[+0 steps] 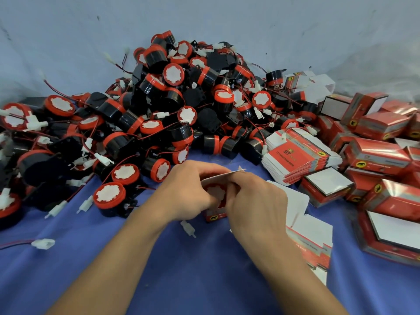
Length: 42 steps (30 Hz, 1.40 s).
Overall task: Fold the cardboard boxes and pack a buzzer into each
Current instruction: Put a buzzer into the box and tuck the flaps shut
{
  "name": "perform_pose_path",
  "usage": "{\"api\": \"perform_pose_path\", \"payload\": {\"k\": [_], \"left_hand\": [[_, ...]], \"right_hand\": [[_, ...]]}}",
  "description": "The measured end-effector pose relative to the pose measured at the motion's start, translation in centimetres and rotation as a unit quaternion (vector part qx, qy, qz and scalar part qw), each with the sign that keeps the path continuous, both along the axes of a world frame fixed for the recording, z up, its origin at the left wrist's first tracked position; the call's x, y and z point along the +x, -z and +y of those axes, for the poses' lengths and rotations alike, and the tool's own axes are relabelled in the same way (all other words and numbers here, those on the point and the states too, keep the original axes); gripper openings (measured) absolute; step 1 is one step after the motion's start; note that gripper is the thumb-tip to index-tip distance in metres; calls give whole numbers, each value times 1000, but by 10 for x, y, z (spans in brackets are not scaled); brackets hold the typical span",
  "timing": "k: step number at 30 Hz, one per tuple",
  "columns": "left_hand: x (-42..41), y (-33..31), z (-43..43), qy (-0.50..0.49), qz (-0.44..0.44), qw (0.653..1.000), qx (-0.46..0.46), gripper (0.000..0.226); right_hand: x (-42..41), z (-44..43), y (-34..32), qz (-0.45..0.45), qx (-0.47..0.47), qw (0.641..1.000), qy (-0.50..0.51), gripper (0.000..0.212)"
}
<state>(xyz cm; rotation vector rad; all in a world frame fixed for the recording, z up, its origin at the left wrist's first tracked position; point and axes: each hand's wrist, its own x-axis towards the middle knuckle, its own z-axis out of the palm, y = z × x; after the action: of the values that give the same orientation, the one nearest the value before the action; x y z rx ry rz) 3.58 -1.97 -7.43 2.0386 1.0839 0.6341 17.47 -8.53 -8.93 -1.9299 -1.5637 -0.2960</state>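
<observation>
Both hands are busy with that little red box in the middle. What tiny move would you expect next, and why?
Probably folding the flap down and tucking it shut. A buzzer already sits inside the small red box, its red-and-white face showing at the open top. The left hand and right hand both grip the box, and the flap stands raised above the opening.

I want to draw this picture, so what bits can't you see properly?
Head view, the box: mostly covered by the left hand and right hand gripping it.
Head view, the buzzer inside it: only part of its face shows between the hands.
Head view, print on the stack of flat boxes: too small and blurred to read.
Head view, the folded boxes: cut off by the right edge, so uncountable.
</observation>
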Motion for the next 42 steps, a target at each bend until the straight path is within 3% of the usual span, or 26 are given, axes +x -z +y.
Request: {"api": "perform_pose_path", "payload": {"k": [7, 10, 13, 15, 22, 27, 30, 32, 34, 35, 37, 38, 40, 42], "left_hand": [[0, -1, 3, -48, 14, 998, 24, 62], [-4, -2, 3, -45, 14, 999, -3, 63], [-8, -2, 1, -27, -10, 999, -20, 60], [-12, -1, 5, -26, -21, 999, -19, 56], [-17, 5, 7, 9, -60, 998, -28, 75], [-14, 13, 10, -21, -59, 998, -17, 74], [-11, 17, 8, -38, -92, 995, -15, 67], [-6, 20, -1, -88, -130, 987, 35, 52], [0, 19, -13, -168, -156, 953, 198, 41], [4, 16, -19, -193, -159, 917, 311, 36], [18, 6, -34, -184, -153, 835, 496, 19], [28, 2, -43, -153, -137, 814, 543, 13], [45, -2, -59, -108, -69, 823, 553, 13], [53, -1, -67, -125, -12, 858, 498, 19]], "right_hand": [[5, 1, 2, -7, 4, 999, -49, 28], [11, 5, 11, -21, -80, 992, -98, 31], [10, 6, 14, -4, -97, 991, -96, 39], [8, 5, 13, 16, -98, 992, -78, 36], [10, 2, 4, -7, -150, 986, -69, 26], [6, -7, 0, -128, -130, 981, -71, 11], [10, -5, 1, -92, -170, 978, -79, 26], [15, -4, -2, -40, -211, 971, -104, 45], [20, -4, -3, -19, -226, 966, -123, 55], [20, -5, -3, -18, -229, 965, -128, 55], [17, -7, -1, -24, -209, 967, -144, 34], [15, -7, 3, -20, -181, 972, -150, 20], [14, -7, 8, 14, -102, 982, -158, 27], [18, -3, 9, -25, -100, 986, -134, 42]]}}
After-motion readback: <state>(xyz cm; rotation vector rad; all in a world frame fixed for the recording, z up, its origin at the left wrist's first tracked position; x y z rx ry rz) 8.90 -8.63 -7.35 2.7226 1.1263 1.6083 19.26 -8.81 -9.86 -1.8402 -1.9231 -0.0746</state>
